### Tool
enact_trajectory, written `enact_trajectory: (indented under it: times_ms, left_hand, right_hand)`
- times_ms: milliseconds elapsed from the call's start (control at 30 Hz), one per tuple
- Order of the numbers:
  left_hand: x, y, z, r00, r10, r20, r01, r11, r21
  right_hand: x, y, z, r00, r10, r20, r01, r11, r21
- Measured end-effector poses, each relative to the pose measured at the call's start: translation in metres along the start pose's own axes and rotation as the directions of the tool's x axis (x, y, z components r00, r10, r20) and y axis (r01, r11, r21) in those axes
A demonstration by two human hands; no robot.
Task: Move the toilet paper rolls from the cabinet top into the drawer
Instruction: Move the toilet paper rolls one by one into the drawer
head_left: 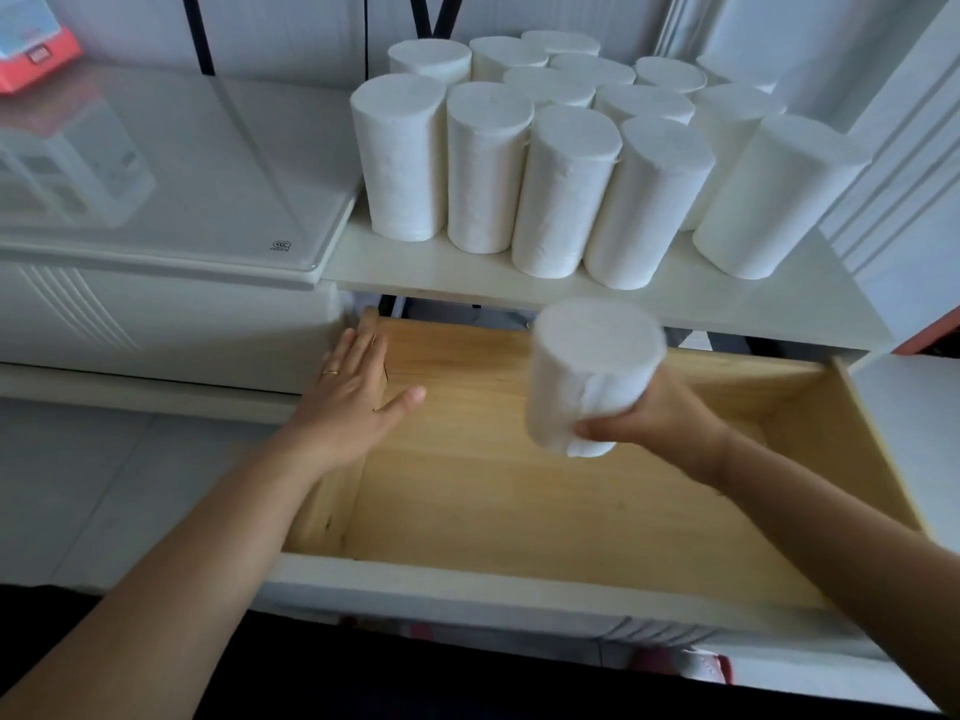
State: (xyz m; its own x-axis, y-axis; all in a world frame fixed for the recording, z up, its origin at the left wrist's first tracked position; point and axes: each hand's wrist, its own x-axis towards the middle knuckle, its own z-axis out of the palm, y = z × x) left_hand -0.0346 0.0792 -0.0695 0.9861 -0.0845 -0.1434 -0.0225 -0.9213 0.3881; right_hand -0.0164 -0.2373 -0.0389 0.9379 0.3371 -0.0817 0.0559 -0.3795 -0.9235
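Left hand [358,387], fingers straight, thumb out, rests flat on the pale wooden drawer [519,511] at its left wall. Right of it, right hand [654,413] fingers curl round a white toilet paper roll [592,376] low down, above the drawer floor. Likely risk: the low grip lets the roll tip out. Beyond the fingers, upright white rolls [519,168] crowd the white cabinet top [727,298]. Glossy white appliance lid [156,163] far left.

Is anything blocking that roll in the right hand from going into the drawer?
Nothing visible does. The right hand holds the roll above the open drawer, with only wooden floor showing below it. The left hand rests on the drawer's left wall, off to the side.
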Motion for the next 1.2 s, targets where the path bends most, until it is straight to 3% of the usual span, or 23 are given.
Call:
enact_trajectory:
  times_ms: [167,367,500,633,700,900,1200]
  left_hand:
    - [0.000,-0.001,-0.001,1.000,0.013,0.018,-0.012,0.998,-0.053]
    - [0.001,-0.002,-0.002,0.999,0.016,0.031,-0.013,0.994,-0.112]
    - [0.002,-0.002,-0.002,0.999,0.017,0.036,-0.013,0.995,-0.101]
    - [0.003,0.000,-0.001,0.999,0.000,0.040,0.002,0.998,-0.061]
    - [0.007,0.001,-0.003,0.999,0.004,0.043,-0.003,0.999,-0.034]
    - [0.018,-0.005,-0.002,0.994,0.107,-0.001,-0.107,0.993,0.058]
    - [0.019,-0.010,0.005,0.985,0.150,-0.090,-0.149,0.989,0.018]
  right_hand:
    - [0.040,0.036,0.057,0.989,0.139,0.056,-0.136,0.989,-0.053]
    - [0.055,0.045,0.089,0.993,0.115,0.038,-0.113,0.993,-0.044]
    - [0.055,0.036,0.078,0.949,0.206,0.240,-0.225,0.973,0.055]
    - [0.054,0.023,0.065,0.802,0.500,0.325,-0.588,0.756,0.288]
    - [0.056,0.020,0.068,0.751,0.583,0.311,-0.660,0.675,0.328]
    - [0.078,-0.003,0.099,0.780,0.544,0.309,-0.625,0.653,0.428]
    - [0.094,-0.021,0.138,0.805,0.525,0.276,-0.592,0.744,0.311]
